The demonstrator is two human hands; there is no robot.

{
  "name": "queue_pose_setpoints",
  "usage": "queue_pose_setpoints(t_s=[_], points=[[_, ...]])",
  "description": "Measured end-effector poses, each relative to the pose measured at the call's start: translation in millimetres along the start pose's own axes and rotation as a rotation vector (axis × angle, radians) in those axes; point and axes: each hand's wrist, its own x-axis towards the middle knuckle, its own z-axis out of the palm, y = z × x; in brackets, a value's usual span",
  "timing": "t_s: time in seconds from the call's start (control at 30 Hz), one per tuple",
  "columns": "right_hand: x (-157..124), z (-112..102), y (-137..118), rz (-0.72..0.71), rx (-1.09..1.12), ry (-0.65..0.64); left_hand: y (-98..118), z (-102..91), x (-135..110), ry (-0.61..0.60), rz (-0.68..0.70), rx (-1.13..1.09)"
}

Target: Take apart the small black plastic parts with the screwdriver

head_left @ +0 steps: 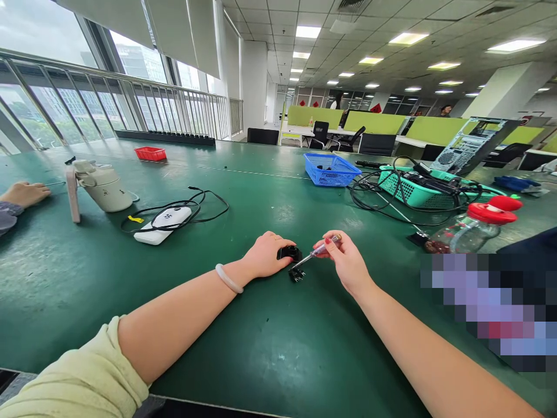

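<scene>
My left hand (267, 255) rests on the green tabletop, its fingers closed round a small black plastic part (289, 253) whose kind I cannot make out. In my right hand (346, 255) is a screwdriver (324, 247) with a clear purplish handle, pinched between thumb and fingers. Its metal shaft slants down to the left. The tip meets, or comes very close to, a small black piece with prongs (296, 274) lying on the table just in front of the left fingertips.
A white power bank-like box (163, 225) with a black cable and a beige flask (104, 186) stand left, near another person's hand (26, 194). Behind are a red tray (150, 153), a blue basket (331, 169) and a green basket (404, 187) of cables. A red-lidded jar (472, 229) is right.
</scene>
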Motion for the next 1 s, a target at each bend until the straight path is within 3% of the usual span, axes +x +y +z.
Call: queue_pose_setpoints(t_s=[0.23,0.57,1.0], points=[[-6,2,-7,-0.118,-0.093,-0.012,-1,0.8,-2,-0.012,-0.01,-0.052],[-26,-1,-10,-0.446,-0.336,-0.004,-2,2.2,2,-0.016,-0.038,-0.025],[-23,1,-13,-0.381,-0.399,-0.073,-7,5.3,3,0.016,-0.003,-0.005]])
